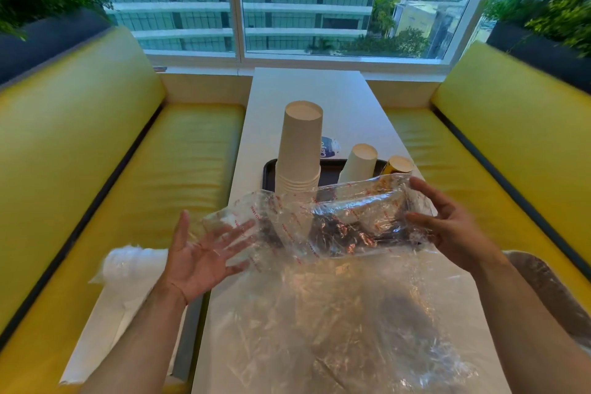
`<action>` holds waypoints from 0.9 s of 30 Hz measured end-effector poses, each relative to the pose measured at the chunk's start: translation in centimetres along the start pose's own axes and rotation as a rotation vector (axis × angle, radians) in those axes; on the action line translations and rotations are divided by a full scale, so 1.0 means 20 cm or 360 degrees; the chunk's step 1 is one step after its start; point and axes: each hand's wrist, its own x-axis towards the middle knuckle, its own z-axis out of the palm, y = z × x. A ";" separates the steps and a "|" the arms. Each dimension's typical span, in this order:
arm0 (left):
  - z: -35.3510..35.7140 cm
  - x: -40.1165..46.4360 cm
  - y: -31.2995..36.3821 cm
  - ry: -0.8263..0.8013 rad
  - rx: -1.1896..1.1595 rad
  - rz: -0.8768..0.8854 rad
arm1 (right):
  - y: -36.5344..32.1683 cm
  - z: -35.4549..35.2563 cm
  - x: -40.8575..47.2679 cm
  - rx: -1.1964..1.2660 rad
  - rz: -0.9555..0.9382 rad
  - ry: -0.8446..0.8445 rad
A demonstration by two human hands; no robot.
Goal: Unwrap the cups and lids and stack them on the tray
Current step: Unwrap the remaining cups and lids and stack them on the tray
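- cups point(299, 150) stand stacked upside down on the dark tray point(268, 169).
- right hand point(447, 227) grasps the clear wrapper point(319, 221).
- left hand point(204, 253) is spread, released, fingers under the wrapper's end.

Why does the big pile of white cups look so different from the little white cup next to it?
The tall stack is several cups nested together, with ringed rims at its base; the short cup looks like just one. The tall stack stands upright on the left; the short cup leans on its right. Both are white, upside down, and on the dark tray.
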 end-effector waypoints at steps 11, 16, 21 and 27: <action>-0.08 0.00 -0.09 0.0015 0.0038 -0.0143 | 0.01 -0.06 -0.02 0.0006 -0.0063 0.0021; 0.10 0.06 0.00 -0.0241 -0.0078 -0.0039 | 0.00 -0.04 -0.03 0.0024 -0.0049 0.0021; 0.17 0.02 0.02 -0.0205 0.0098 0.0306 | -0.01 -0.01 -0.06 -0.0023 0.0007 0.0016; 0.21 -0.05 0.15 0.0120 0.0471 0.0410 | -0.02 -0.05 -0.06 -0.0039 -0.0002 0.0128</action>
